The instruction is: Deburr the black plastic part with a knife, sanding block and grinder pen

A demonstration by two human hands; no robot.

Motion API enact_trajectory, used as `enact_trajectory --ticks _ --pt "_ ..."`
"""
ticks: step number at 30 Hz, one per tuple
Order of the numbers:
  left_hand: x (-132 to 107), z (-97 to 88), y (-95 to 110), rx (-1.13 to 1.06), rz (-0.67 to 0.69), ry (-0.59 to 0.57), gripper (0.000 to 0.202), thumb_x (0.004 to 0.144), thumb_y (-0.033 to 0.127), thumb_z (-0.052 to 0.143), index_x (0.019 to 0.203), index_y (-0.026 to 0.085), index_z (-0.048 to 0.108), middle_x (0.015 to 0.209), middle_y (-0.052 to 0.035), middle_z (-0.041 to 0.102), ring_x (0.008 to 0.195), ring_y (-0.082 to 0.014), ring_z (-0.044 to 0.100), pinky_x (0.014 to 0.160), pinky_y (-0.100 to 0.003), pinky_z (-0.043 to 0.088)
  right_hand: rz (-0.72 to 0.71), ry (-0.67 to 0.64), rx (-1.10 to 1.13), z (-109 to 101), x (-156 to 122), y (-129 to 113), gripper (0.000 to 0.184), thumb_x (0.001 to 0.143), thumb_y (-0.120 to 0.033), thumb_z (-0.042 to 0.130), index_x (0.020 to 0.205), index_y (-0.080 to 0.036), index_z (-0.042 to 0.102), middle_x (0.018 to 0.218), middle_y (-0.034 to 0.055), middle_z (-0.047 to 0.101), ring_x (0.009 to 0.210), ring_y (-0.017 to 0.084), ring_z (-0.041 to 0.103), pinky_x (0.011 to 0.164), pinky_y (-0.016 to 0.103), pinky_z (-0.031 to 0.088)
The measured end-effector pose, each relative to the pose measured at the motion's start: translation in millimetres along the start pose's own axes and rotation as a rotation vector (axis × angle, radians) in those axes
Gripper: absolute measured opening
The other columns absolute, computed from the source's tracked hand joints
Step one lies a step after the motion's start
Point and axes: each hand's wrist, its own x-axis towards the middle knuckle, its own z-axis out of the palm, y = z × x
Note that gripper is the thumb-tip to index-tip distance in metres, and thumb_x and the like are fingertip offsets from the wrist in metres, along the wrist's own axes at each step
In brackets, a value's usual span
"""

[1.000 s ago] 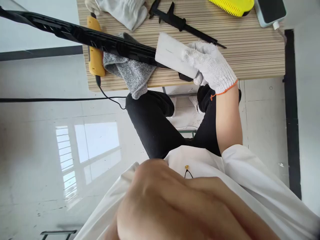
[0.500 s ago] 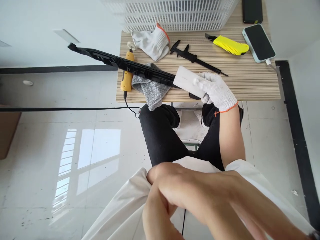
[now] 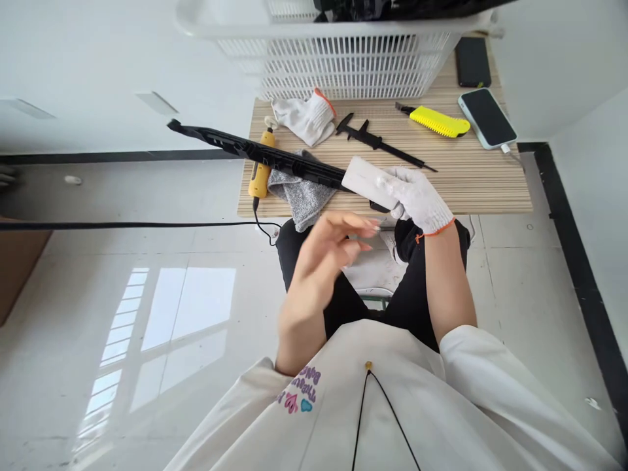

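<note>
My right hand (image 3: 419,199), in a white knit glove with an orange cuff, grips a white rectangular piece (image 3: 367,182) at the near end of a long black plastic strip (image 3: 275,157). Whether the white piece wraps the strip or only lies on it, I cannot tell. The strip slants up to the left, over a grey cloth (image 3: 304,193) and a yellow corded tool (image 3: 261,173). My bare left hand (image 3: 331,252) hovers over my lap, slightly blurred, its fingers bent and apart with nothing in them.
Behind the strip lie a white glove (image 3: 308,119), a black caliper (image 3: 380,140) and a yellow utility knife (image 3: 439,122). A phone on a cable (image 3: 487,119) and a black flat device (image 3: 472,62) are at the right. A white basket (image 3: 343,65) stands along the table's back.
A bare arm and hand that filled the lower foreground are gone from there. My bare left hand now shows near the table's front edge. The view has tilted up, showing more basket.
</note>
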Motion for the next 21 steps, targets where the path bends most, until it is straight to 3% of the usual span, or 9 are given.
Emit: enact_trajectory --ticks 3,7,10,12,14,18,21 --pt "30.8 -5.4 -27.0 -0.042 -0.239 0.124 0.018 0.091 0.037 0.056 0.098 0.022 0.064 0.108 -0.0073 0.070 0.095 -0.0214 0.069 0.070 -0.031 0.060 0.010 -0.014 0.044 -0.9 0.1 2.4 0.042 0.075 -0.054 0.079 0.092 -0.021 0.061 0.056 -0.0065 0.046 0.035 0.003 0.033 0.030 0.014 0.021" --pt "45.0 2.4 -65.9 -0.115 -0.528 0.026 0.038 0.087 0.051 0.062 0.103 0.016 0.067 0.111 -0.0146 0.070 0.102 -0.0293 0.069 0.069 -0.035 0.059 0.105 -0.048 0.098 -5.0 -13.9 7.2 0.043 0.072 -0.052 0.082 0.082 -0.021 0.054 0.052 -0.0081 0.040 0.035 0.003 0.031 0.031 0.014 0.019" --pt "47.8 16.0 -81.9 -0.355 -0.635 -0.047 0.061 0.084 0.071 0.057 0.104 0.016 0.068 0.111 -0.0170 0.071 0.107 -0.0335 0.068 0.075 -0.041 0.061 0.049 0.100 0.209 -13.0 -33.3 16.9 0.043 0.074 -0.056 0.078 0.085 -0.021 0.055 0.057 -0.0055 0.049 0.036 0.004 0.035 0.031 0.015 0.020" --pt "50.4 28.5 -85.6 -0.517 -0.666 -0.076 0.067 0.083 0.077 0.053 0.102 0.015 0.069 0.109 -0.0175 0.072 0.108 -0.0335 0.068 0.080 -0.042 0.060 -0.007 0.214 0.277 -19.0 -47.5 23.9 0.045 0.073 -0.054 0.078 0.098 -0.023 0.057 0.070 -0.0026 0.061 0.039 0.003 0.038 0.031 0.015 0.022" --pt "53.5 42.6 -87.4 -0.632 -0.656 -0.049 0.059 0.084 0.071 0.057 0.098 0.015 0.069 0.103 -0.0153 0.074 0.106 -0.0312 0.069 0.084 -0.040 0.059 -0.020 0.224 0.292 -22.8 -61.7 29.2 0.054 0.071 -0.050 0.080 0.115 -0.027 0.057 0.082 -0.0021 0.066 0.042 0.003 0.040 0.032 0.014 0.025" --pt "55.5 62.5 -94.4 -0.619 -0.588 0.154 0.028 0.078 0.044 0.075 0.082 0.018 0.064 0.081 -0.0039 0.071 0.090 -0.0224 0.070 0.080 -0.031 0.056 0.076 -0.011 0.229 -17.1 -85.2 35.7 0.071 0.072 -0.047 0.081 0.136 -0.030 0.054 0.081 -0.0021 0.064 0.041 0.003 0.038 0.032 0.016 0.025" --pt "52.1 60.3 -100.2 -0.516 -0.521 0.175 0.023 0.076 0.038 0.076 0.079 0.019 0.064 0.077 -0.0004 0.070 0.087 -0.0196 0.069 0.077 -0.027 0.054 0.082 -0.028 0.251 -2.8 -95.5 44.3 0.069 0.078 -0.049 0.076 0.140 -0.030 0.054 0.079 -0.0021 0.062 0.041 0.003 0.037 0.032 0.016 0.025"
